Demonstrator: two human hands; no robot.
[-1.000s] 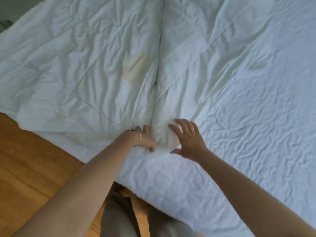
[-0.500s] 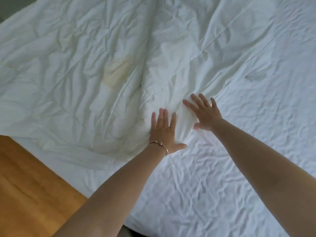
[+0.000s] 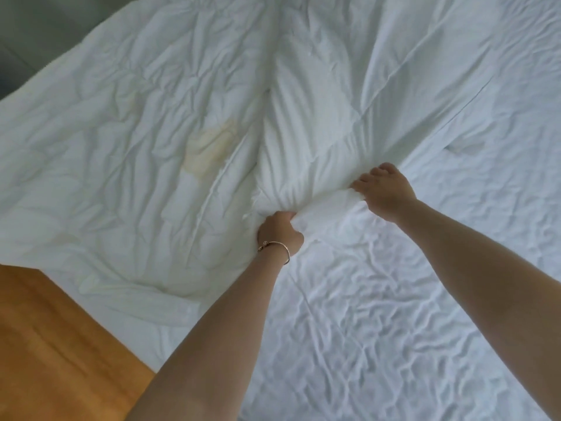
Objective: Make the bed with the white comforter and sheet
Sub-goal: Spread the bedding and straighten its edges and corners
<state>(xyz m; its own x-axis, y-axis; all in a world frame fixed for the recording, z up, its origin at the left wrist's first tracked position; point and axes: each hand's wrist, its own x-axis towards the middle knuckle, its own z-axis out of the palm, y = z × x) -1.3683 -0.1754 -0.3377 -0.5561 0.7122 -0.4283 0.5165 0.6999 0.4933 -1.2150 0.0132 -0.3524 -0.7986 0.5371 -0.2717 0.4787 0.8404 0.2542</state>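
Left hand (image 3: pixel 279 230): we clench the comforter (image 3: pixel 136 123) edge, centre frame.
Right hand (image 3: pixel 384 189): we grasp the same edge, right of centre.
Sheet (image 3: pixel 394 314): wrinkled, lower right.

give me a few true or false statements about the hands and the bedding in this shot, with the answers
1. Both hands grip the puffy white comforter at its near edge. True: the left hand and the right hand each bunch its fabric.
2. The thin metal bracelet is on the right wrist. False: it sits on the left wrist.
3. A yellowish stain shows on the comforter to the left of the hands. True.
4. The wrinkled white sheet is fully covered by the comforter. False: a broad part of it lies bare to the right and near side.
5. The wooden floor shows at the lower left. True.
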